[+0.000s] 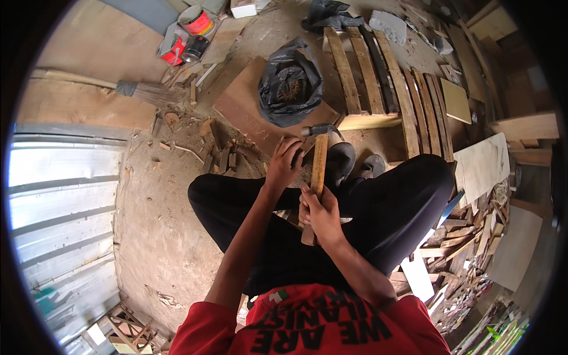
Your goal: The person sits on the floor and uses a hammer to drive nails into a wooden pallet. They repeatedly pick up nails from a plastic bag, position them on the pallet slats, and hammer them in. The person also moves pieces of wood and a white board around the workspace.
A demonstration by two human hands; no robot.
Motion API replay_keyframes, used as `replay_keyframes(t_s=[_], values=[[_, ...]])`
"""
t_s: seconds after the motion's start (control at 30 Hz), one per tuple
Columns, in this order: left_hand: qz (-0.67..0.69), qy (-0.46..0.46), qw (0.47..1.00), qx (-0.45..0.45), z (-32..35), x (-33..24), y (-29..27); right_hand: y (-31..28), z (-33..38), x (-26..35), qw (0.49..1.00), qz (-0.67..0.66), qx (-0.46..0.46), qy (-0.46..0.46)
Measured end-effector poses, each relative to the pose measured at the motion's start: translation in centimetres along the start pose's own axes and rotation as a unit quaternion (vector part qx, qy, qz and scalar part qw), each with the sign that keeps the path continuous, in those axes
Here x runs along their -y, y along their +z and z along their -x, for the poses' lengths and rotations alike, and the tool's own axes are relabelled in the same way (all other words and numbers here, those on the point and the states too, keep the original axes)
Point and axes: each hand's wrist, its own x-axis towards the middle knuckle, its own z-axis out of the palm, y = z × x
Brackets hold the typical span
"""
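Note:
My right hand [322, 216] is closed around the squared wooden handle of a hammer [319, 165], between my knees. The handle's lower end sticks out below my fist. At the far end is the dark metal head, beside my shoes. My left hand [285, 163] is raised just left of the hammer head. Its fingers are loosely bent and apart, with nothing visible in them. Beyond the hands, a black plastic bag [273, 97] stands with its mouth wide, holding small brown bits. It rests on a brown board [236, 109].
Wooden pallets [355, 71] stand ahead to the right. Scrap wood [467, 236] is heaped at my right. A broom [145, 92], red cans [195, 21] and wood offcuts [222, 157] lie ahead to the left. Corrugated metal sheeting [65, 195] edges the left side.

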Motion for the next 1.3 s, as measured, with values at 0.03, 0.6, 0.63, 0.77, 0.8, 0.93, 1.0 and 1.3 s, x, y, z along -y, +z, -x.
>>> replay_keyframes(t_s=[0.03,0.6,0.63,0.77,0.8,0.93,1.0,1.3], values=[[0.0,0.001,1.0,0.002,-0.2,-0.2,-0.2,0.3,-0.5,-0.2,1.0,0.007,0.008,0.003],[-0.073,-0.083,0.992,-0.054,-3.3,-0.1,2.3,-4.6,-4.0,1.7,0.977,0.089,-0.13,-0.144],[-0.071,-0.089,0.992,-0.049,-3.7,0.0,2.4,-5.1,-3.9,1.5,0.976,0.084,-0.139,-0.146],[-0.11,-0.105,0.988,0.007,-5.7,-0.2,2.8,-6.6,-3.9,0.3,0.972,0.086,-0.16,-0.152],[-0.101,-0.103,0.989,0.004,-6.0,0.0,3.0,-6.9,-3.7,0.0,0.97,0.094,-0.163,-0.151],[-0.07,-0.097,0.992,-0.032,-6.8,0.9,3.6,-8.2,-3.6,-1.0,0.963,0.163,-0.149,-0.151],[-0.068,-0.111,0.991,-0.039,-7.1,0.8,3.9,-9.6,-3.9,-1.9,0.941,0.239,-0.163,-0.177],[-0.116,-0.074,0.99,-0.012,-7.6,0.9,4.9,-12.0,-4.6,-3.5,0.926,0.28,-0.195,-0.161]])
